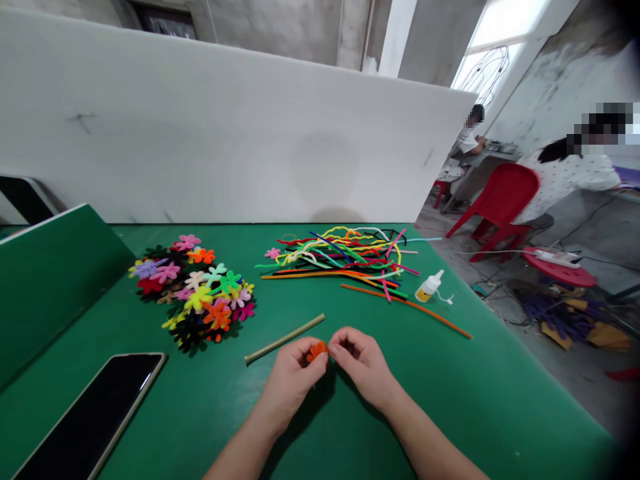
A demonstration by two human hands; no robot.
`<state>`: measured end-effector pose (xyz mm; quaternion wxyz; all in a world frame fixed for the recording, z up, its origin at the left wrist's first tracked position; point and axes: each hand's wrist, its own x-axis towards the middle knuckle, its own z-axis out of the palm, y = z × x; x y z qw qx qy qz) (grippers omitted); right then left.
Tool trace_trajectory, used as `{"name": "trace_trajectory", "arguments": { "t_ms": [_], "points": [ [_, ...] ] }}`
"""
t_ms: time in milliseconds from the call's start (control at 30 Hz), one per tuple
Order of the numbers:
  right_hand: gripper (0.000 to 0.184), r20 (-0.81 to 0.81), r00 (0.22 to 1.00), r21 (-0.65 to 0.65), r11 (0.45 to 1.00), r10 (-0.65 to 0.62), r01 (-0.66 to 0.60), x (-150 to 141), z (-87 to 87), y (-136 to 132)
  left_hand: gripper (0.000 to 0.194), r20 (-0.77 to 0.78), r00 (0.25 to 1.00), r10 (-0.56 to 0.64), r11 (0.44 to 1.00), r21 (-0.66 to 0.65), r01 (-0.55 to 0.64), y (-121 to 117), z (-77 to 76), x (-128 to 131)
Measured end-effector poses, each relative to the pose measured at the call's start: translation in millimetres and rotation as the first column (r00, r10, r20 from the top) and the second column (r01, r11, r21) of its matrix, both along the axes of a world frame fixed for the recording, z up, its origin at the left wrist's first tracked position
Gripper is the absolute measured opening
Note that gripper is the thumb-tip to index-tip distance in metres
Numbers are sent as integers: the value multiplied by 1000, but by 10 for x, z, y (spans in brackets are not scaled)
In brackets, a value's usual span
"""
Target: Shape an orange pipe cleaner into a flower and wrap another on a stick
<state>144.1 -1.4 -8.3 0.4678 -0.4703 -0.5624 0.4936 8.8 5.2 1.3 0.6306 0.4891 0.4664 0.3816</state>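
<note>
Near the front of the green table, my left hand [295,373] is closed on a small orange pipe-cleaner flower [317,351], its petals showing between thumb and fingers. Close against it, my right hand [361,365] pinches at the flower's right edge; what sits between those fingertips is too small to make out. Just beyond my left hand lies a thin greenish stick [285,339], slanting up to the right. A single orange pipe cleaner [430,311] rests farther off to the right.
Colourful fuzzy flowers [200,298] are heaped at left. Loose pipe cleaners [340,257] lie at the back, beside a small white glue bottle [429,287]. A phone [95,420] lies front left. A white partition [225,133] bounds the table [500,413]. Two people sit beyond, near a red chair [510,193].
</note>
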Motion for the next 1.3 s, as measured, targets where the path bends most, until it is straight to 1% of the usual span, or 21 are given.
{"name": "trace_trajectory", "arguments": {
  "t_ms": [67,167,267,400,567,667,800,867,1033,1167,1300],
  "points": [
    [19,-5,1000,-2,1000,-8,8,-13,1,0,19,62,998,-8,999,-44,10,3,-22,-1],
    [17,-59,998,-28,999,-35,33,-31,-21,0,18,161,987,-13,992,-125,33,8,-40,0],
    [17,-83,993,-41,996,-87,84,-45,-53,-2,18,211,977,-18,984,-168,55,10,-47,4],
    [15,-45,992,-21,993,-120,119,-64,-62,-12,18,175,985,6,992,-126,17,7,-68,18],
    [12,52,988,19,989,-146,146,-110,-10,-40,19,115,991,67,996,-72,-59,0,-111,37],
    [14,87,984,8,988,-154,154,-138,1,-59,17,86,993,85,995,-53,-81,-10,-126,43],
    [18,17,990,-80,986,-142,143,-162,-30,-75,16,47,993,105,994,-40,-103,-17,-125,40],
    [19,-24,990,-114,984,-142,139,-165,-44,-78,17,45,994,98,995,-37,-96,-14,-124,35],
    [19,-64,981,-102,979,-184,177,-134,-47,-75,15,99,995,35,999,-45,-31,0,-125,21],
    [20,-94,976,-100,978,-194,184,-107,-48,-68,14,122,991,62,998,-26,-59,2,-116,20],
    [21,-127,976,-99,981,-177,165,-104,-58,-66,12,116,990,83,997,-5,-83,-4,-114,19]
  ]
}}
